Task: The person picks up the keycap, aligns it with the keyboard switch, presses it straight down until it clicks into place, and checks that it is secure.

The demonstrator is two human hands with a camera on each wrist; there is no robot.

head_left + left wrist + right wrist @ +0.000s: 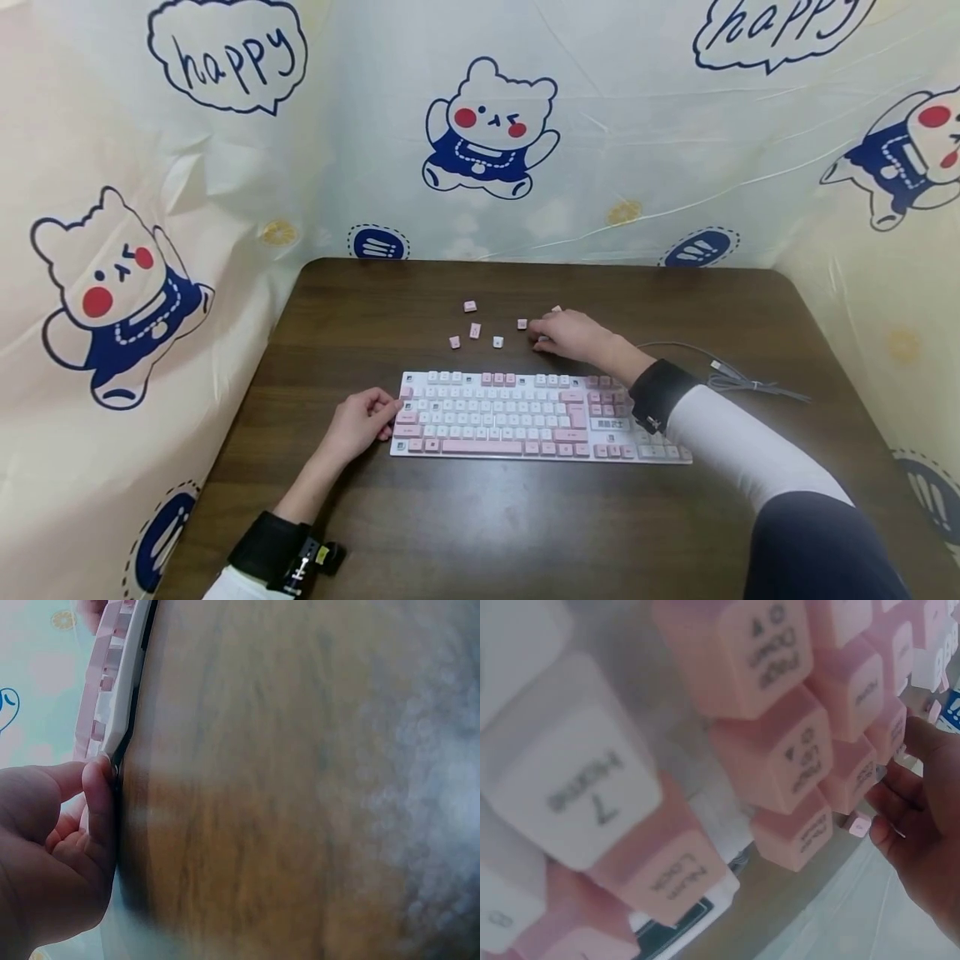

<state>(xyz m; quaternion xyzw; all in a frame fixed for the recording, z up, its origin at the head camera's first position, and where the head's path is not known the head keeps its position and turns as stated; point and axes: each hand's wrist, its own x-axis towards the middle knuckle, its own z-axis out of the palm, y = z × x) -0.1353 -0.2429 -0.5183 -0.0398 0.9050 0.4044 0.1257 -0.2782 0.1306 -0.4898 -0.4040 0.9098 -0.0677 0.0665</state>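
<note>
The keyboard (495,419) is pinched at its near edge by the left hand (365,421). 5 loose keycaps (475,331) are seen left of the right hand (573,335), whose grip cannot be told.

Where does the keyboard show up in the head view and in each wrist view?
Head: the keyboard lies crosswise just below the middle, the left hand at its left end.
Left wrist: a narrow strip of the keyboard stands at upper left, seen edge-on.
Right wrist: the keyboard, close up, fills much of the left and top.
Shared landmark: the brown table.
</note>
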